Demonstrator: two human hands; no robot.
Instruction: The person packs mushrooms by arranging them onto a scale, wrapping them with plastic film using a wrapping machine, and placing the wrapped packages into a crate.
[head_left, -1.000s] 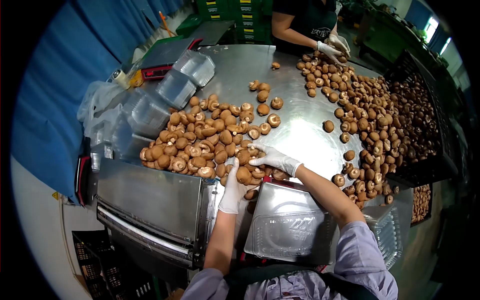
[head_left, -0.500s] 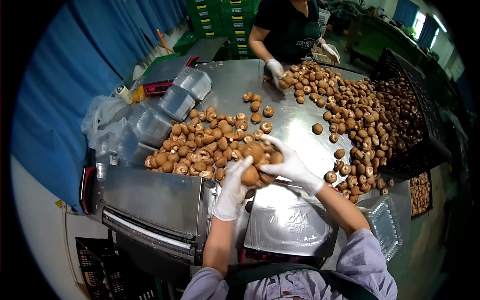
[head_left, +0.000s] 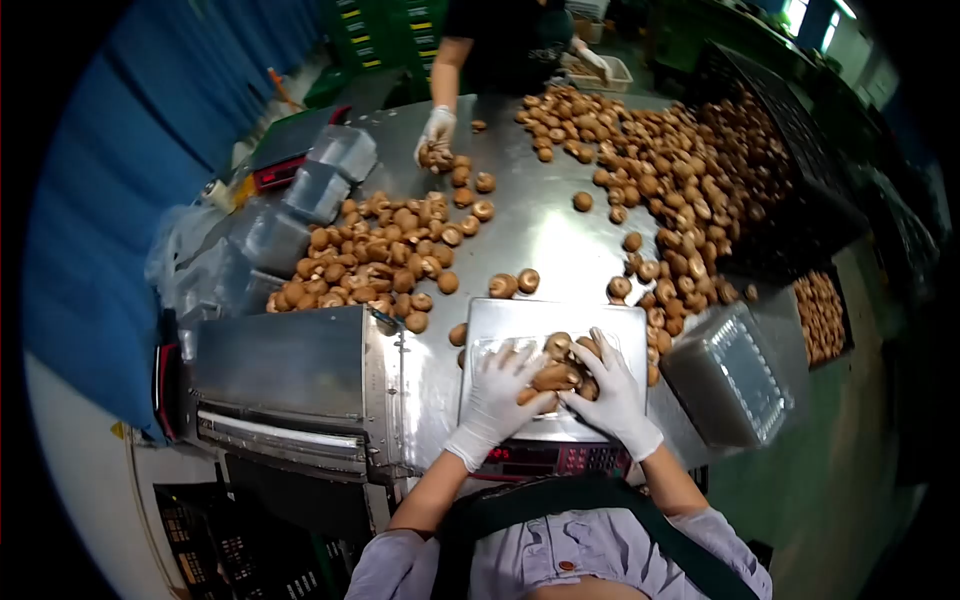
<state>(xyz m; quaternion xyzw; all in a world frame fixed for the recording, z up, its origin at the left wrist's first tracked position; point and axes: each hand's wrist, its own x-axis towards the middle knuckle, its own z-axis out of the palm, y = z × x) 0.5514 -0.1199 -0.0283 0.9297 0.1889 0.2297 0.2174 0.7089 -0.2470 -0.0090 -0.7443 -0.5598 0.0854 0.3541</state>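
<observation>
Several brown mushrooms (head_left: 555,377) lie between my two gloved hands over a clear plastic tray on the steel plate of a scale (head_left: 626,322). My left hand (head_left: 500,393) curves round their left side, its fingers pointing up and inward. On the right, my right hand (head_left: 612,396) cups the same mushrooms, fingers bent over them. Both white gloves touch the mushrooms. Red digits glow on the scale's panel below the plate. A pile of mushrooms (head_left: 385,250) spreads to the upper left of my hands, and two single mushrooms lie just above the plate.
A co-worker's gloved hand (head_left: 436,135) holds mushrooms at the far side. Stacked clear trays (head_left: 725,375) stand at right, others (head_left: 270,235) at left. A black crate (head_left: 800,160) tips out more mushrooms. A steel machine (head_left: 285,365) stands left. Another scale (head_left: 285,150) lies at the back left.
My hands have come down and nearer with the mushrooms, onto the scale. The view has shifted. The co-worker's hand has moved left with mushrooms, toward the nearer pile.
</observation>
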